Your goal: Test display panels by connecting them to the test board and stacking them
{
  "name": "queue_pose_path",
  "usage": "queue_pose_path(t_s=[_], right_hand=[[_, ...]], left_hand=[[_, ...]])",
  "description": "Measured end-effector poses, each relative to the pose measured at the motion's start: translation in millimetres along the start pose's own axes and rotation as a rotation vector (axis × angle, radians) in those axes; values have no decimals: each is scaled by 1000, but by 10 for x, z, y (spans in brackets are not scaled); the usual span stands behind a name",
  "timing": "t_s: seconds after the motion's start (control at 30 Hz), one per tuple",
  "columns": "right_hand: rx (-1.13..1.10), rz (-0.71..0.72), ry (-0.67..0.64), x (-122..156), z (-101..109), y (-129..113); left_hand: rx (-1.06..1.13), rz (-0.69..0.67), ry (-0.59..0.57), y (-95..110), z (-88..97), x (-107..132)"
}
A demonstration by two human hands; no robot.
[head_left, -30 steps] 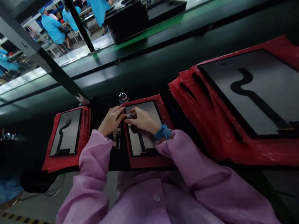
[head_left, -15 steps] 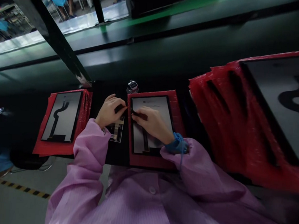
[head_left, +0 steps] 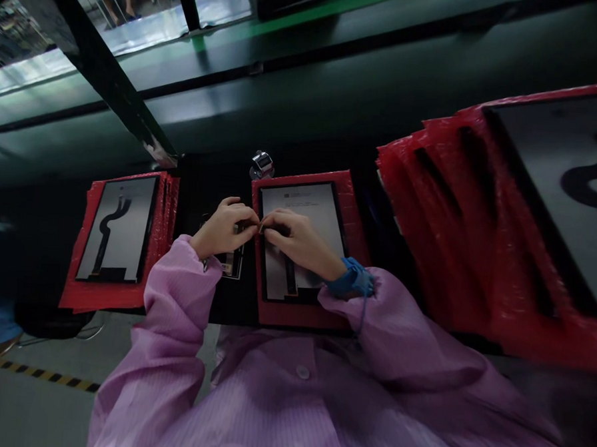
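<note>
A display panel [head_left: 307, 192] with a pale back and dark border lies on red bubble wrap [head_left: 303, 316] in front of me. Its black flex cable [head_left: 290, 276] rises from the lower edge and runs under my right hand [head_left: 302, 240]. That hand pinches the cable's end, where a small tan bit shows at the fingertips. My left hand [head_left: 228, 228] meets it at the panel's left edge, thumb and forefinger pinched together; what they hold is too small to make out. Beneath my left hand, a dark sheet with printed parts [head_left: 234, 263] is partly hidden.
On the left, another panel [head_left: 121, 224] with a cable lies on stacked red wrap. A larger pile of red bubble-wrap sleeves [head_left: 438, 237] with a panel [head_left: 546, 170] on top stands at right. A shiny metal object [head_left: 261, 165] sits behind the middle panel. A slanted post [head_left: 119, 101] rises at left.
My hands have come together, the left moving right until its fingertips meet the right's at the panel's left edge. The camera view has shifted slightly.
</note>
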State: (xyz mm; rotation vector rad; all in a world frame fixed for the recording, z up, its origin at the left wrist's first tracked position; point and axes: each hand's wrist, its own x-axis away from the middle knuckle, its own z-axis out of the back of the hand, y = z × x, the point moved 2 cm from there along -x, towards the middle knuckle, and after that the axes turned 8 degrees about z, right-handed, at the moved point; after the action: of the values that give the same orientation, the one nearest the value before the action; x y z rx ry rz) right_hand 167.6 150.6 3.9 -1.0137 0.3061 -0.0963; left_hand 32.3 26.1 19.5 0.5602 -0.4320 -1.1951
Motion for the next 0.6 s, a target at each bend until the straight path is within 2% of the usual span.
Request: queue_pose_path(t_s=[0.47, 0.53, 0.57, 0.6], right_hand=[[-30, 71, -108, -42, 107, 27], [-91, 32, -155, -54, 197, 82], [-143, 0, -162, -59, 259, 125], [-197, -34, -146, -65, 333, 179]], left_hand=[[-35, -40, 9, -41, -64, -21], [-10, 10, 107, -90, -27, -45], [5, 57, 228, -116, 5, -52], [19, 117, 397, -135, 43, -44]])
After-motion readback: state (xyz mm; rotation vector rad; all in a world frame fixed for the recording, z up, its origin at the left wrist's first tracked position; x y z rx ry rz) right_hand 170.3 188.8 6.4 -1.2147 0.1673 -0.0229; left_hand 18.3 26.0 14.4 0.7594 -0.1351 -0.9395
